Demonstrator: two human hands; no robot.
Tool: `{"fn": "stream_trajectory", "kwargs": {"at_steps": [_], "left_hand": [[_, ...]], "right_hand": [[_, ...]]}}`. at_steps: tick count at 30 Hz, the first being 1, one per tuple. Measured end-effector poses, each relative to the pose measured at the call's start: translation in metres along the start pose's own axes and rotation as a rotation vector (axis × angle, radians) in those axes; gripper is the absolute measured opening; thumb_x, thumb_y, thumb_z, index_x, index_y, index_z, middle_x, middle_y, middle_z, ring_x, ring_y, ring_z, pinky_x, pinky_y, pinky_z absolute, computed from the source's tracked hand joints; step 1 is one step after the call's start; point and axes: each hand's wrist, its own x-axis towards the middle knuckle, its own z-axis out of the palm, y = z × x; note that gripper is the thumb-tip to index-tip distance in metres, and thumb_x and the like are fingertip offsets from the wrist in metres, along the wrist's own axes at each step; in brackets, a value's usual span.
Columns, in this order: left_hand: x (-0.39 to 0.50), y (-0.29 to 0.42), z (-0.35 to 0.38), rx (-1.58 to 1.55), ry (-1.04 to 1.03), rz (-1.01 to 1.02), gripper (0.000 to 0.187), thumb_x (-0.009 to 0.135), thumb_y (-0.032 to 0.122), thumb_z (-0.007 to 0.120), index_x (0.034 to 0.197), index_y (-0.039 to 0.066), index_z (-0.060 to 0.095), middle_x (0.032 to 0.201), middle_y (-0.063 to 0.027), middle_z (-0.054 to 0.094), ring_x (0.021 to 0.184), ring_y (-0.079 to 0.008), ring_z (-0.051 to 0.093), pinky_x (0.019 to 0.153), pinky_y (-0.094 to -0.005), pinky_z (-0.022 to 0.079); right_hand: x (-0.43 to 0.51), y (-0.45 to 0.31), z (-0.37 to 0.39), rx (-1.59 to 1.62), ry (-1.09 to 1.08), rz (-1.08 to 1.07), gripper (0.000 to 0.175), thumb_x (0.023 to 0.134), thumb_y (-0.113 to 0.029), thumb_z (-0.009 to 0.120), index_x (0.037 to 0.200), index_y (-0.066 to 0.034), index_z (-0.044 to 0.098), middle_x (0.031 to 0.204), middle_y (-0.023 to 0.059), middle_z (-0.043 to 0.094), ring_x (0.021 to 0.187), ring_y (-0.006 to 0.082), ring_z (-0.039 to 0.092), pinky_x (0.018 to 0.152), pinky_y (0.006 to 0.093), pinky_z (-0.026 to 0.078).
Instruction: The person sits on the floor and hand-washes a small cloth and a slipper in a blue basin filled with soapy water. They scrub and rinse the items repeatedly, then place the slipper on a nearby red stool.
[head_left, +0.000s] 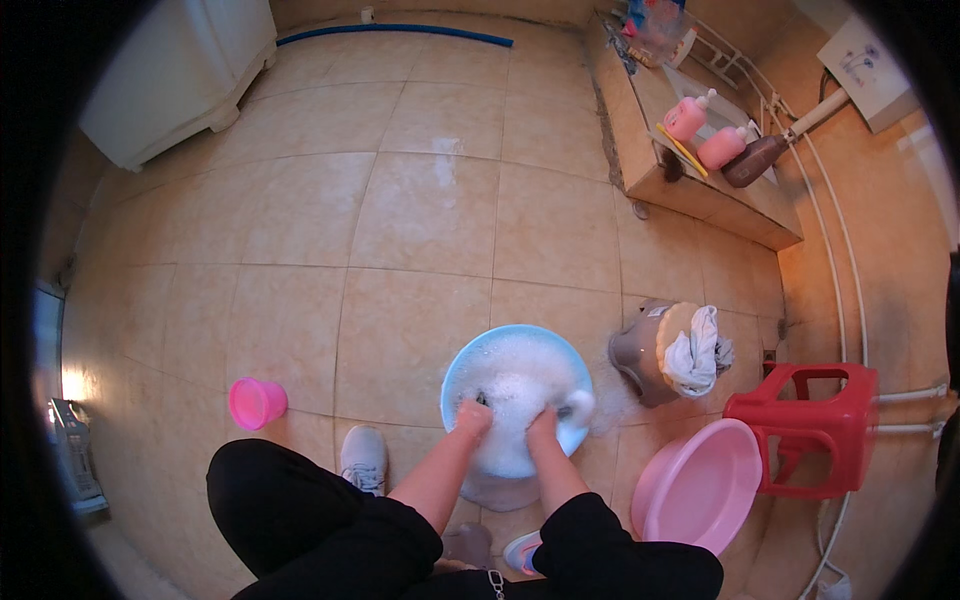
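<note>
A light blue basin (455, 360) full of white suds (517, 375) sits on the floor in front of me. My left hand (475, 416) reaches into the suds at the near left, its fingers mostly covered by foam. At the near right, my right hand (543, 425) is also sunk in the foam. Small dark patches show beside both hands, too covered to name. Whether either hand grips something under the foam is hidden. A thick clump of suds (577, 407) clings near the right rim.
Right of the basin, a grey-brown stool (641, 352) bears a wet whitish cloth (691, 356). Beyond it are a pink basin (701, 487) and a red plastic stool (806, 435). A pink cup (257, 403) stands left. Pink pump bottles (686, 118) rest on a tiled ledge (705, 202).
</note>
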Motion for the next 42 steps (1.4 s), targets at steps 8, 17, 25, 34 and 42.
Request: {"fn": "stream_trajectory", "kwargs": {"at_steps": [8, 17, 25, 34, 42], "left_hand": [[0.005, -0.004, -0.007, -0.719, -0.269, -0.266, 0.035, 0.071, 0.023, 0.047, 0.096, -0.002, 0.049, 0.089, -0.0158, 0.053, 0.077, -0.0272, 0.051, 0.064, -0.0384, 0.042], [0.016, -0.009, 0.001, -1.217, -0.704, -0.108, 0.035, 0.076, 0.018, 0.034, 0.105, -0.001, 0.041, 0.103, -0.0139, 0.044, 0.088, -0.0240, 0.045, 0.074, -0.0349, 0.039], [0.002, 0.022, -0.010, -0.713, 0.062, 0.024, 0.031, 0.074, 0.023, 0.043, 0.082, -0.005, 0.054, 0.077, -0.0187, 0.055, 0.072, -0.0270, 0.052, 0.065, -0.0356, 0.039], [0.022, 0.006, 0.001, -0.394, 0.033, 0.005, 0.032, 0.071, 0.017, 0.043, 0.093, -0.006, 0.049, 0.096, -0.0219, 0.049, 0.090, -0.0309, 0.046, 0.075, -0.0339, 0.036], [0.015, 0.010, -0.001, -1.168, -0.488, -0.274, 0.030, 0.078, 0.026, 0.037, 0.100, 0.007, 0.047, 0.098, -0.0128, 0.048, 0.086, -0.0268, 0.047, 0.074, -0.0389, 0.038]], "right_hand": [[0.030, 0.015, 0.000, 0.039, 0.031, -0.044, 0.037, 0.083, -0.024, 0.026, 0.102, 0.0028, 0.042, 0.096, 0.0122, 0.049, 0.086, 0.0213, 0.048, 0.074, 0.0300, 0.041], [-0.080, -0.026, 0.059, -0.883, -0.126, -0.773, 0.028, 0.069, -0.030, 0.053, 0.071, -0.0022, 0.055, 0.059, 0.0160, 0.053, 0.058, 0.0301, 0.051, 0.057, 0.0351, 0.040], [-0.080, -0.020, 0.057, -0.805, -0.150, -0.390, 0.040, 0.076, -0.036, 0.039, 0.076, 0.0003, 0.056, 0.075, 0.0221, 0.054, 0.074, 0.0341, 0.052, 0.067, 0.0378, 0.038], [0.011, 0.019, -0.021, -1.154, -0.369, -0.691, 0.033, 0.075, -0.028, 0.039, 0.093, -0.0019, 0.049, 0.090, 0.0188, 0.052, 0.086, 0.0338, 0.049, 0.075, 0.0385, 0.037], [-0.034, -0.002, 0.027, -0.868, -0.187, -0.507, 0.031, 0.066, -0.029, 0.052, 0.083, -0.0039, 0.057, 0.083, 0.0168, 0.055, 0.079, 0.0298, 0.052, 0.069, 0.0353, 0.040]]}}
